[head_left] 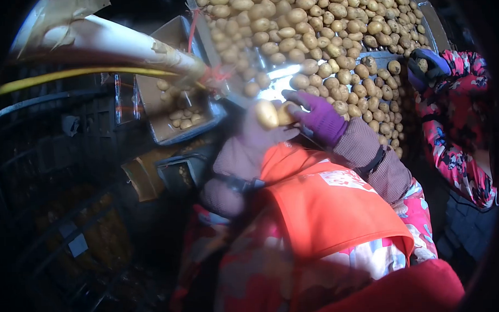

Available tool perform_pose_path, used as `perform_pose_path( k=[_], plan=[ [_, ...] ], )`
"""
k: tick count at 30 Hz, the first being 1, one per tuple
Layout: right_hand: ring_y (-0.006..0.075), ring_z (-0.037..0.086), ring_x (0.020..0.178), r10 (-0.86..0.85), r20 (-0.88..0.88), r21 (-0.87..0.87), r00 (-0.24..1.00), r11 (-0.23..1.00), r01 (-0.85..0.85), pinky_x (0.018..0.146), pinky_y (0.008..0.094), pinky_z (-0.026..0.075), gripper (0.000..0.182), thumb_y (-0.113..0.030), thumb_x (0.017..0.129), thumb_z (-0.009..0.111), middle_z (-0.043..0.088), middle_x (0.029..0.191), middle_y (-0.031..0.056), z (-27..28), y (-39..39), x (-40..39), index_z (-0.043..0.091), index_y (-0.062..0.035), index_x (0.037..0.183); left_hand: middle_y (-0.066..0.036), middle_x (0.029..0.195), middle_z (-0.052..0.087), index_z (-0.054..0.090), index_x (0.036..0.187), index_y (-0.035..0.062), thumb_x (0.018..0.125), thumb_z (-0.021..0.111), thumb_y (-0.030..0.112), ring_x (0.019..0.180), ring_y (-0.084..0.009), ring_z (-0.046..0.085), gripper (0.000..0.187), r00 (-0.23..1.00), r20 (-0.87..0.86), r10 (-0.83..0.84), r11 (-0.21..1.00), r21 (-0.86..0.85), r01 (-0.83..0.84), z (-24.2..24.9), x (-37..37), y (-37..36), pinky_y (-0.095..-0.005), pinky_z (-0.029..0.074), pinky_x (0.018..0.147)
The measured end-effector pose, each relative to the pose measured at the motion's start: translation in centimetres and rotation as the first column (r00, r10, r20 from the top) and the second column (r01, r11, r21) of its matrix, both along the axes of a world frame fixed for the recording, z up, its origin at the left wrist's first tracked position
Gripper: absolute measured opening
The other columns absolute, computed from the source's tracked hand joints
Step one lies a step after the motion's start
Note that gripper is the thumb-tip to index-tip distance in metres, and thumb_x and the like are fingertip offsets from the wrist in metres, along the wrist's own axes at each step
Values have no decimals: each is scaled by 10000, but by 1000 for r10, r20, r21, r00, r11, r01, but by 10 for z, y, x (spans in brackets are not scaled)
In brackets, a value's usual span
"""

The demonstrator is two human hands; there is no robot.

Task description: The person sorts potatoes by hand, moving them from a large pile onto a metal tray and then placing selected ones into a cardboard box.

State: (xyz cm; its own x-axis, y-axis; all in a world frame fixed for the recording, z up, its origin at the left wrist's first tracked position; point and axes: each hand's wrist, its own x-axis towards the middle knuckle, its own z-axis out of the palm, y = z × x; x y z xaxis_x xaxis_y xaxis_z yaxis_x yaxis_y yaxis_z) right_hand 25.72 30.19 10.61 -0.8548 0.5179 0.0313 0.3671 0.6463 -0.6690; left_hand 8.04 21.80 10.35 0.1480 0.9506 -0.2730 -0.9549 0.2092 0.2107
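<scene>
Here, gloved hands (320, 118) hold two potatoes (267, 114) (near the table edge (273, 93)).

A desk (286, 72) heaped with loose potatoes (338, 10).
At the far side the potatoes lie crowded against one another, some resting on others; nearer, to the right, a smaller group lies more loosely. A pale bluish strip (386, 57) shows between the two at the right, and a patch of desk surface towards the near left glares white under strong light.
</scene>
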Motion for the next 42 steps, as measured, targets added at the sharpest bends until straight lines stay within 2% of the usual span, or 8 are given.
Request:
perform_pose_path(
  k=[3, 7, 18, 20, 22, 25, 35, 42],
  plan=[
    [209, 621, 1112, -392, 178, -661, 902, 632, 405, 947, 325, 503, 486, -391, 1010, 529, 670, 1184, 105, 17, 7, -12, 579, -21, 1323, -201, 1221, 575, 502, 1280, 2, 882, 513, 429, 1106, -343, 579, 584, 994, 23, -106, 993, 46, 105, 0, 7, -5, -510, 509, 917],
    [207, 554, 1225, -564, 140, -989, 814, -41, 142, 990, 332, 479, 645, -553, 1004, 477, 590, 1328, 104, 53, 1, -11, 532, -20, 1363, -202, 1276, 552, 495, 1293, 12, 862, 516, 523, 1167, -358, 548, 668, 982, 21, -190, 979, 77, 188, -2, 9, -3, -523, 477, 970],
    [208, 593, 1160, -64, 46, -125, 997, 990, 69, 961, 344, 500, 385, -179, 1008, 486, 610, 1283, 100, 24, -6, 16, 553, -65, 1369, -200, 1373, 511, 508, 1321, 65, 810, 533, 717, 1283, -428, 479, 828, 957, 256, -137, 987, -47, 154, -68, 8, -35, -601, 409, 1052],
    [234, 618, 1122, -580, -139, -835, 802, 504, 220, 931, 331, 507, 390, -172, 973, 538, 628, 1245, 110, -5, -18, 26, 564, -57, 1345, -214, 1305, 562, 572, 1221, 33, 912, 503, 542, 1211, -441, 543, 599, 953, 290, -88, 994, -43, 105, -55, 9, -35, -598, 465, 988],
    [277, 545, 1221, -319, -3, -300, 948, 904, 304, 1006, 377, 444, 413, -205, 945, 574, 567, 1322, 152, -6, -15, 29, 563, -72, 1336, -210, 1270, 589, 601, 1154, 32, 948, 497, 477, 1177, -454, 568, 501, 964, 266, -31, 998, -41, 43, -44, 5, -37, -599, 486, 961],
    [380, 371, 1393, -99, 362, 297, 927, 955, -14, 1133, 494, 304, 498, -277, 886, 636, 411, 1489, 217, -26, -26, 44, 544, -122, 1350, -193, 1244, 606, 609, 1091, 61, 940, 513, 474, 1141, -438, 587, 450, 966, 236, 107, 994, -29, -103, -44, -9, -46, -598, 500, 933],
    [464, 266, 1431, -88, 366, 392, 926, 917, -68, 1153, 605, 210, 563, -316, 847, 637, 285, 1567, 243, -73, -23, 64, 520, -164, 1376, -111, 1249, 590, 622, 1067, 143, 894, 541, 595, 1216, -339, 527, 491, 567, 92, 819, 566, -295, -769, -42, -165, -147, -590, 465, 1004],
    [447, 339, 1401, -81, 333, 312, 939, 950, -29, 1134, 587, 263, 554, -297, 839, 645, 381, 1515, 219, -57, -22, 64, 527, -168, 1365, -143, 1222, 596, 581, 1109, 73, 956, 517, 499, 1115, -340, 566, 457, 528, -358, 770, 553, -39, -833, -68, -346, -93, -554, 473, 938]
  ],
)
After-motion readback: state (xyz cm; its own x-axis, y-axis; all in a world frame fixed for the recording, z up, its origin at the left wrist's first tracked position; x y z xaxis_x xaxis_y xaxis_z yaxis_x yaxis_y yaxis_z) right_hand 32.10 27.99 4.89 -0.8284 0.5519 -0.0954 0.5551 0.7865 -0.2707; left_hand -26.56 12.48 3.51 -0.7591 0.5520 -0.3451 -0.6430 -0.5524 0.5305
